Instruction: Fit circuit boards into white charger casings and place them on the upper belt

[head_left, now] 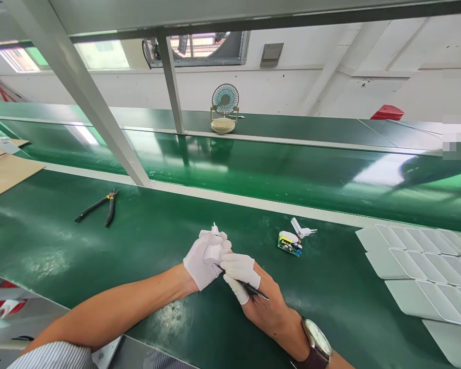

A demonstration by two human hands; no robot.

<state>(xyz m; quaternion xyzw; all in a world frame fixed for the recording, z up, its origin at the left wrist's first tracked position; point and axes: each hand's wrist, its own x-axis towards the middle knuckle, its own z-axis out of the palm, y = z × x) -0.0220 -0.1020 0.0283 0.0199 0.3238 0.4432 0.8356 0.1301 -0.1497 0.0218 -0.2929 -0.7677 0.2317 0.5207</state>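
- The small white plastic housing (212, 253) sits in the left hand, above the desk's middle, a narrow tip pointing toward the far edge.
- The left hand (198, 261), in a white glove, has its fingers curled around the housing, gripping it.
- The right hand (264, 286), with white covers on fingers and thumb, pinches a slim black tool (258, 293), perhaps tweezers; its point meets or nearly meets the housing's near side.
- The step in hand looks like fine work on that side; the next move seems to call for a steady left grip and light, exact pressure from the right. Contact is too small to confirm.
- Right of the hands, toward the far edge, a green circuit board with yellow and white components (289, 243) lies beside a white pronged plastic piece (300, 228).
- Black-handled pliers (110, 209) lie near the green desk's (157, 220) far edge, leftward.
- White compartmented trays (422, 300) overlap along the right side.
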